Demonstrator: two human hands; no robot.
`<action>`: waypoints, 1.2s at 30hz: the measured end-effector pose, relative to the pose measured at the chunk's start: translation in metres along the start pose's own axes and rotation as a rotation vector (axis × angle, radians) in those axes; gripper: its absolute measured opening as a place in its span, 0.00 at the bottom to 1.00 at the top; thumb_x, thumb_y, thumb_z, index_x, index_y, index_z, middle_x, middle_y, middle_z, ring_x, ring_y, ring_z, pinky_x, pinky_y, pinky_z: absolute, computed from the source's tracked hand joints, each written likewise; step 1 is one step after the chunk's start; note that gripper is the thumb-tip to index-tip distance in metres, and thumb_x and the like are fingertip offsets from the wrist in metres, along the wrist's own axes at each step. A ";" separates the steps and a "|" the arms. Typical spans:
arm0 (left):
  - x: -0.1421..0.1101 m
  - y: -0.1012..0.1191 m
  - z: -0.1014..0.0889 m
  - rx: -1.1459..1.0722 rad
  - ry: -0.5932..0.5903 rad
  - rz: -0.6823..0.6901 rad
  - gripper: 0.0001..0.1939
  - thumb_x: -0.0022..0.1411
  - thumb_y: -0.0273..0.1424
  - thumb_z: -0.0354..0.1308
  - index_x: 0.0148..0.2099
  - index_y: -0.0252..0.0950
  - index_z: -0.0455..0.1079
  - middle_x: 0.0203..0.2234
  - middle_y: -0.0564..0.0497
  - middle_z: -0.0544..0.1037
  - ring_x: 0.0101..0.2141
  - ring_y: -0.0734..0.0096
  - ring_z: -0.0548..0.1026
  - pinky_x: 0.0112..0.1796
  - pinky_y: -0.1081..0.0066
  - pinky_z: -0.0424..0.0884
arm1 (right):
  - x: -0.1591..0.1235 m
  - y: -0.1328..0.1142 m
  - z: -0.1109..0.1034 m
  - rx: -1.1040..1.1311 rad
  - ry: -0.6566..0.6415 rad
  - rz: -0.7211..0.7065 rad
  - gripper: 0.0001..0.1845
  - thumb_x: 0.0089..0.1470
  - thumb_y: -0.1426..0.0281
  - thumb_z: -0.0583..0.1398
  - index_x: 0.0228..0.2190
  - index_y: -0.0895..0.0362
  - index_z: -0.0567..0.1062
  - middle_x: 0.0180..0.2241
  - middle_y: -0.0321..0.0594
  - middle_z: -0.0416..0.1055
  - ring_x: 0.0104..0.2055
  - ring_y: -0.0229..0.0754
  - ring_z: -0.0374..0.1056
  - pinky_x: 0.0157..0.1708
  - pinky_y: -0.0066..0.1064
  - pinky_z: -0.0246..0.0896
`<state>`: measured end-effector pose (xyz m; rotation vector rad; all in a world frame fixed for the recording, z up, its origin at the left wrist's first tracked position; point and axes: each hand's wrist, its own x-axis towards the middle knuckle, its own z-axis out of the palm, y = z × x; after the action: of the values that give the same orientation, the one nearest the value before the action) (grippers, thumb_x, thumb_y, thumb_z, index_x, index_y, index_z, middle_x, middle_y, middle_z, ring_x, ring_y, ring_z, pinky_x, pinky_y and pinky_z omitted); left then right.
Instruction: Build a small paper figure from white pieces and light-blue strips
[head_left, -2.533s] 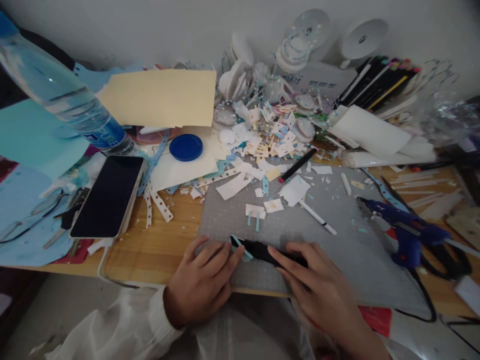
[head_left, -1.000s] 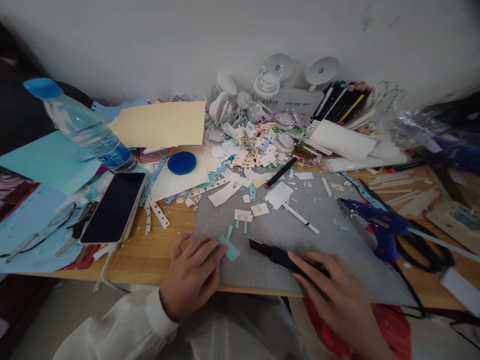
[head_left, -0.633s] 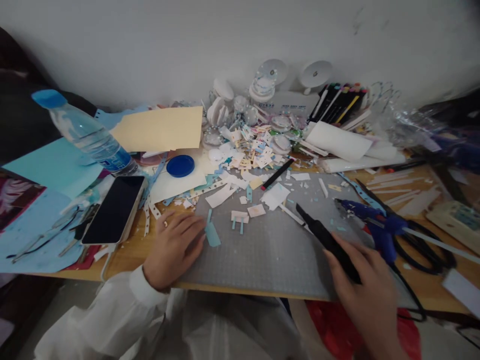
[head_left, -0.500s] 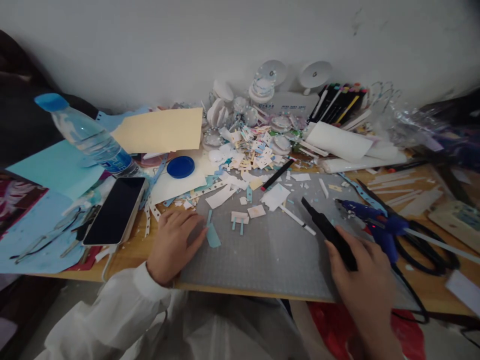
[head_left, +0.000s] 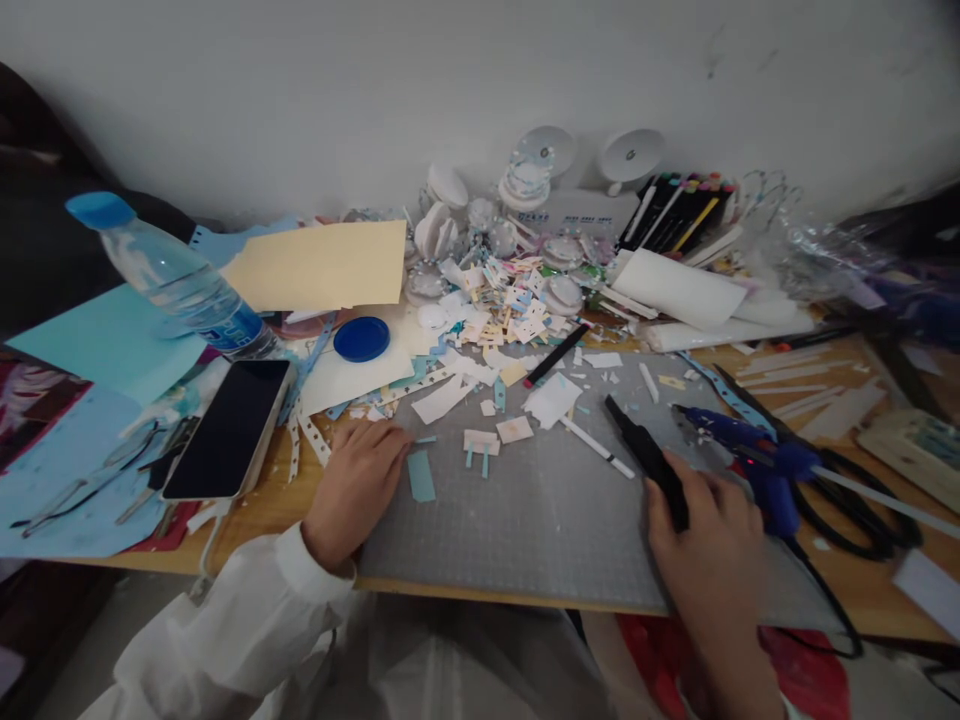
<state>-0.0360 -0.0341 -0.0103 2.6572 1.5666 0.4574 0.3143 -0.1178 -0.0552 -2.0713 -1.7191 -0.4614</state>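
My left hand (head_left: 361,485) rests at the left edge of the grey cutting mat (head_left: 555,545), its fingers drawn together at the end of a narrow light-blue paper strip (head_left: 426,440). Just below lies a larger light-blue paper piece (head_left: 421,476). To the right is a small pink paper piece (head_left: 481,441) with two blue strips hanging from it, beside a plain pink piece (head_left: 514,430). My right hand (head_left: 709,540) is wrapped round a black utility knife (head_left: 646,450), its tip pointing away and to the left over the mat. A white pen-like stick (head_left: 598,446) lies near that tip.
A blue glue gun (head_left: 750,450) and black scissors (head_left: 862,500) lie right of my right hand. A phone (head_left: 229,428) and a tilted water bottle (head_left: 180,275) are at left. Paper scraps (head_left: 502,300), a blue lid (head_left: 361,339) and markers (head_left: 675,210) fill the back.
My left fingers have drawn together. The narrow blue strip has turned from upright to crosswise, and the larger blue piece has turned too. My right hand has shifted slightly left with the knife.
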 end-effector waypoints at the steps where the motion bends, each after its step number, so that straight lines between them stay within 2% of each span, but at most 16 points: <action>1: -0.001 -0.002 -0.001 0.002 0.001 0.007 0.13 0.69 0.27 0.46 0.44 0.37 0.73 0.39 0.46 0.78 0.41 0.58 0.74 0.43 0.58 0.66 | 0.000 0.000 0.000 -0.009 -0.008 0.001 0.24 0.61 0.60 0.52 0.51 0.64 0.72 0.39 0.54 0.69 0.42 0.54 0.65 0.40 0.44 0.62; 5: -0.005 -0.008 -0.006 0.074 -0.009 0.083 0.10 0.67 0.29 0.50 0.44 0.35 0.73 0.39 0.43 0.77 0.41 0.55 0.73 0.41 0.57 0.68 | -0.001 -0.002 0.000 -0.020 -0.023 0.016 0.25 0.61 0.60 0.51 0.52 0.63 0.71 0.38 0.53 0.69 0.41 0.54 0.65 0.40 0.45 0.60; 10: -0.005 -0.006 -0.004 0.126 -0.049 0.141 0.11 0.66 0.22 0.48 0.37 0.34 0.73 0.34 0.42 0.76 0.38 0.54 0.72 0.40 0.55 0.68 | 0.000 -0.006 -0.001 -0.033 -0.018 0.013 0.25 0.61 0.60 0.50 0.52 0.62 0.71 0.38 0.53 0.69 0.41 0.54 0.64 0.39 0.45 0.60; 17: 0.002 -0.009 0.001 0.042 -0.057 0.108 0.12 0.66 0.20 0.46 0.37 0.33 0.71 0.34 0.41 0.75 0.38 0.54 0.71 0.43 0.53 0.67 | 0.001 -0.005 0.001 -0.059 0.003 -0.011 0.25 0.61 0.60 0.50 0.51 0.64 0.72 0.38 0.54 0.69 0.40 0.54 0.65 0.39 0.44 0.60; 19: 0.002 -0.011 -0.001 -0.032 -0.041 0.073 0.11 0.67 0.23 0.46 0.38 0.33 0.70 0.34 0.42 0.75 0.38 0.55 0.72 0.43 0.54 0.68 | 0.000 -0.005 0.001 -0.059 -0.005 -0.016 0.25 0.62 0.60 0.50 0.51 0.64 0.71 0.38 0.54 0.69 0.41 0.55 0.65 0.39 0.44 0.61; 22: -0.001 -0.009 -0.009 -0.172 -0.023 0.031 0.09 0.69 0.27 0.45 0.40 0.35 0.67 0.33 0.48 0.74 0.36 0.64 0.73 0.38 0.65 0.70 | -0.001 -0.004 0.002 -0.045 -0.002 -0.022 0.25 0.61 0.60 0.51 0.52 0.63 0.71 0.38 0.53 0.69 0.42 0.55 0.65 0.40 0.45 0.62; 25: -0.006 0.001 -0.020 -0.504 -0.045 -0.062 0.09 0.70 0.29 0.44 0.39 0.37 0.65 0.30 0.53 0.73 0.31 0.72 0.72 0.33 0.73 0.70 | 0.000 -0.003 0.005 -0.029 0.004 -0.021 0.24 0.61 0.61 0.52 0.53 0.62 0.70 0.38 0.52 0.69 0.42 0.54 0.66 0.41 0.46 0.62; 28: -0.008 0.012 -0.028 -0.844 -0.092 -0.183 0.09 0.69 0.32 0.47 0.37 0.37 0.66 0.28 0.54 0.72 0.29 0.74 0.71 0.31 0.73 0.69 | 0.001 -0.005 0.004 -0.002 0.020 -0.022 0.24 0.61 0.61 0.53 0.52 0.62 0.71 0.41 0.54 0.69 0.44 0.56 0.66 0.42 0.48 0.63; 30: -0.007 0.017 -0.032 -0.920 -0.125 -0.214 0.10 0.68 0.33 0.48 0.36 0.37 0.66 0.27 0.54 0.72 0.29 0.74 0.71 0.31 0.74 0.69 | 0.000 -0.010 -0.007 0.049 0.075 -0.044 0.22 0.60 0.63 0.54 0.51 0.61 0.71 0.43 0.55 0.69 0.46 0.57 0.66 0.44 0.50 0.62; 32: -0.005 0.020 -0.035 -0.937 -0.147 -0.210 0.10 0.68 0.33 0.48 0.35 0.37 0.67 0.27 0.54 0.72 0.29 0.74 0.71 0.31 0.74 0.69 | -0.003 -0.018 -0.027 0.111 0.152 -0.095 0.20 0.59 0.69 0.56 0.52 0.58 0.71 0.44 0.53 0.70 0.46 0.56 0.67 0.45 0.50 0.61; 35: 0.002 0.021 -0.038 -0.858 -0.156 -0.127 0.09 0.68 0.32 0.48 0.35 0.37 0.66 0.26 0.55 0.72 0.28 0.74 0.71 0.31 0.74 0.67 | -0.005 -0.040 -0.066 0.214 0.254 -0.256 0.28 0.53 0.78 0.58 0.55 0.46 0.69 0.40 0.44 0.70 0.38 0.50 0.68 0.43 0.46 0.61; 36: 0.006 0.021 -0.038 -0.814 -0.158 -0.087 0.09 0.68 0.31 0.48 0.35 0.37 0.66 0.26 0.55 0.72 0.28 0.74 0.70 0.30 0.74 0.67 | -0.001 -0.050 -0.077 0.285 0.215 -0.342 0.31 0.52 0.79 0.58 0.56 0.44 0.67 0.38 0.42 0.69 0.37 0.47 0.68 0.41 0.43 0.62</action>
<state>-0.0254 -0.0441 0.0313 1.9413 1.1079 0.6773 0.2654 -0.1498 0.0152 -1.4810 -1.8868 -0.4866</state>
